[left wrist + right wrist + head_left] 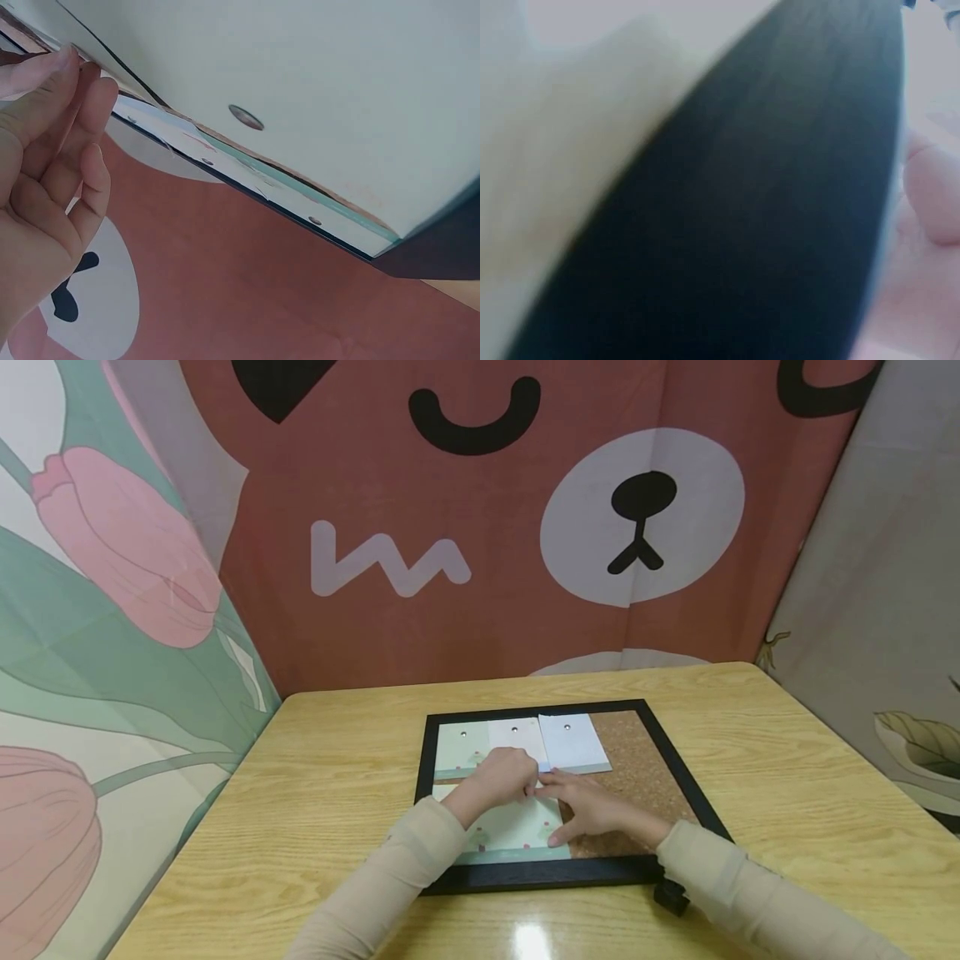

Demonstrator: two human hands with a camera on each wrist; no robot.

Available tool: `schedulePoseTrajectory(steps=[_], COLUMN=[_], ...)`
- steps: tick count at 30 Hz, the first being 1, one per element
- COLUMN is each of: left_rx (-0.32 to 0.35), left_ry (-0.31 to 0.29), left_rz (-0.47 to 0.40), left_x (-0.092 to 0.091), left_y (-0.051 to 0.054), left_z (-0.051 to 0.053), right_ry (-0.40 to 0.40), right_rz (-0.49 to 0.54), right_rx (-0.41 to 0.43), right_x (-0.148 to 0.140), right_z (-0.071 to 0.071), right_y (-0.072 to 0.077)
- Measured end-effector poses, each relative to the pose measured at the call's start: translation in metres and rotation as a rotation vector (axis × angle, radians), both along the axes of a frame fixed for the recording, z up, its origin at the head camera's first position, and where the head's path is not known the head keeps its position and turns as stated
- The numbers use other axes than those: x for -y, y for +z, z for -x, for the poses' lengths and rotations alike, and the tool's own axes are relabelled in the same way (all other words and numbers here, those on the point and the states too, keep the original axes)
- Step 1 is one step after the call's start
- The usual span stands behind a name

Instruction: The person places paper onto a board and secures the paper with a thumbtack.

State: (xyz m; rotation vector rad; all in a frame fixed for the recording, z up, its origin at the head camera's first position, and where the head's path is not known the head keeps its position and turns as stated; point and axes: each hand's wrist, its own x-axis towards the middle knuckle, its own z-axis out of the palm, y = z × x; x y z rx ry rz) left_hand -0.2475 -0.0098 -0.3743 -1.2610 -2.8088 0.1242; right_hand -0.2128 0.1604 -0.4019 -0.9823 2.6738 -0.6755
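Observation:
A cork board (645, 768) in a black frame lies on the table. Sheets of printed paper cover its left part. Three upper sheets, including a pale blue one (576, 747), each have a silver thumbtack (567, 727) near the top. Lower down lies pale green paper (513, 827); the left wrist view shows a thumbtack (246, 117) in it and a dark gap beside another sheet. My left hand (504, 777) pinches what seems a thumbtack at that paper's upper edge, mostly hidden by fingertips. My right hand (588, 806) rests on the paper's right side, fingers spread.
The board's black frame (540, 874) borders the work and fills much of the right wrist view, blurred. A small black block (671, 897) is below the right sleeve. Wood-grain table (337, 793) surrounds the board, with printed cloth (420, 635) hanging behind and at both sides.

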Motion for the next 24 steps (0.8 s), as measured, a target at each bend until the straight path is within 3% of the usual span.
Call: schedulePoseTrajectory(steps=[10,18,24], left_rx=[0.014,-0.055,0.001], left_ry=[0.017,0.004,0.014], left_rz=[0.030,0.070,0.038], left_x=[-0.0025,-0.0049,-0.0036], left_y=[0.0018,-0.0009,-0.0029], left_z=[-0.0027,-0.0024,-0.0009], right_ry=[-0.004,-0.005,-0.008], right_rz=[0.006,0.006,0.007], right_rx=[0.007,0.008,0.008], right_x=[0.0008,0.0014,0.0011], right_z=[0.0014,0.0006,0.0002], right_y=[-0.0015,-0.0004,-0.0007])
